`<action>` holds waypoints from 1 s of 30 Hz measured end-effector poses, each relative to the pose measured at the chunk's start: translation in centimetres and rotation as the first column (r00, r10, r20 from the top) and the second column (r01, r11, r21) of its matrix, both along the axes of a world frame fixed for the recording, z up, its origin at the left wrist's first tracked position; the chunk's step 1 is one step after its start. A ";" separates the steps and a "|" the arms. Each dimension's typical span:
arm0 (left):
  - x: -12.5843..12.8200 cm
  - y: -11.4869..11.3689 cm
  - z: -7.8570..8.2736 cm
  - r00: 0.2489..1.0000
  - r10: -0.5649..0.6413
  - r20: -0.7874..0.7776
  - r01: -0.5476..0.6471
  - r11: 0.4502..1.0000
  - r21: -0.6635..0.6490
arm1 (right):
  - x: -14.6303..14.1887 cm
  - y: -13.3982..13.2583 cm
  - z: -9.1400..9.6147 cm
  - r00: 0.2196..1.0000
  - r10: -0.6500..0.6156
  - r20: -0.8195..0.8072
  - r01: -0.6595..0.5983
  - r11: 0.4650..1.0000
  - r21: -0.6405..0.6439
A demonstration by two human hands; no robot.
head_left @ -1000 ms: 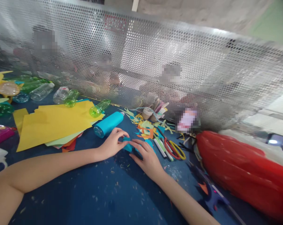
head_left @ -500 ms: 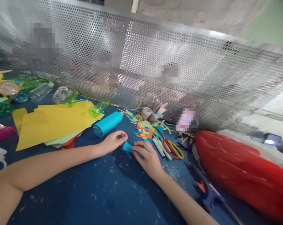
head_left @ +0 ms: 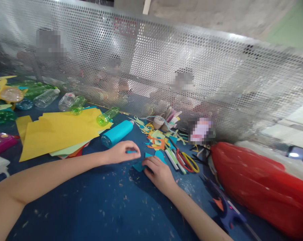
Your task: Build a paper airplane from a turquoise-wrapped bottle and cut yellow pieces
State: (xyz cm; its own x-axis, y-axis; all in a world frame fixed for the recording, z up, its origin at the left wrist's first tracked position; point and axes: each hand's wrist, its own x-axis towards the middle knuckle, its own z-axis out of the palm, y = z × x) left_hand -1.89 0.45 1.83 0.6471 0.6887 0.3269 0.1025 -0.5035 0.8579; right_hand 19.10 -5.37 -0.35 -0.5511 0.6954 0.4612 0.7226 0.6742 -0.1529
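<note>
Left hand [head_left: 123,152] curled | right hand [head_left: 159,172] bent at small blue paper piece [head_left: 137,167] | I can't confirm either pinch; dragging risks creases

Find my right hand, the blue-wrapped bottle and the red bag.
Right hand [head_left: 161,174], head view: back of the hand.
Blue-wrapped bottle [head_left: 118,133], head view: middle of the wrap.
Red bag [head_left: 259,184], head view: middle.

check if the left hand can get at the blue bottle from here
Probably yes: the blue bottle lies just beyond the left hand, with nothing visible between them, though I can't tell whether that hand is free.
</note>
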 end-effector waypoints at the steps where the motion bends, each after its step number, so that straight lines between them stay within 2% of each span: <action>1: -0.1 -0.5 0.0 0.995 -0.006 -0.100 0.018 0.993 0.119 | 0.0 0.0 0.0 1.000 -0.014 0.011 0.014 1.000 -0.002; 4: -0.3 -2.0 -0.4 0.959 0.054 -0.280 0.044 0.942 0.333 | -0.3 0.0 -0.1 1.000 -0.007 0.002 0.007 1.000 -0.021; 8: -0.5 -3.2 -1.1 0.942 0.104 -0.320 0.040 0.910 0.414 | -0.7 -0.2 0.2 0.999 0.047 -0.018 -0.048 0.997 -0.062; 18: -0.9 -3.0 -2.2 0.959 0.109 -0.261 0.015 0.902 0.432 | -1.1 -0.6 0.8 0.987 0.122 -0.106 -0.142 0.968 -0.207; 25: -0.7 -2.8 -2.0 0.959 0.107 -0.262 0.008 0.915 0.404 | -1.0 -0.4 0.4 0.973 0.027 -0.230 -0.111 0.927 -0.358; 30: -0.7 -2.8 -2.0 0.949 0.102 -0.297 0.017 0.928 0.372 | -0.9 -0.2 0.2 0.971 -0.022 -0.238 -0.083 0.903 -0.422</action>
State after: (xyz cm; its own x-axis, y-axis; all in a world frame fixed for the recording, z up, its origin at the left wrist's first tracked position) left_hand -2.60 -2.32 -0.16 0.7287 0.5877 0.3516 0.3576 -0.7644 0.5364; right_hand 18.18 -5.56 -0.16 -0.4895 0.8380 0.2413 0.6114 0.5271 -0.5903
